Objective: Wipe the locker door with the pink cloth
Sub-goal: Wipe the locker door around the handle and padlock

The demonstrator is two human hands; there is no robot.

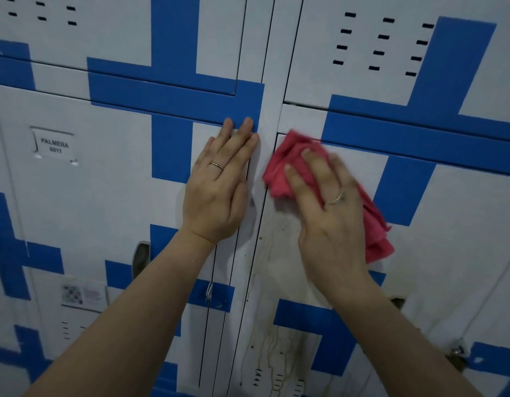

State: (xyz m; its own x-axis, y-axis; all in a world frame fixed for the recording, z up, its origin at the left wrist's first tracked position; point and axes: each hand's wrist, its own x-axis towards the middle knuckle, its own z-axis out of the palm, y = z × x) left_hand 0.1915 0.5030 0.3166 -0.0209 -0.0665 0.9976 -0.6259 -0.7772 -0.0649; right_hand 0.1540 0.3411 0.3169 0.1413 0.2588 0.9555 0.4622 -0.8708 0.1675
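The white locker door [448, 253] with blue stripes fills the right half of the view. A brownish stain with drip marks [276, 282] runs down its left part. My right hand [328, 207] presses the crumpled pink cloth [293, 156] flat against the door's upper left corner, fingers spread over it. The cloth sticks out above my fingers and again to the right of my palm. My left hand [219, 190] lies flat with straight fingers on the neighbouring door [105, 196] to the left, near its right edge.
The left door carries a name label [54, 146], a recessed handle [141, 257] and a sticker [82, 295]. A padlock [457, 353] hangs at the lower right. Upper lockers with vent slots [382, 44] sit above both doors.
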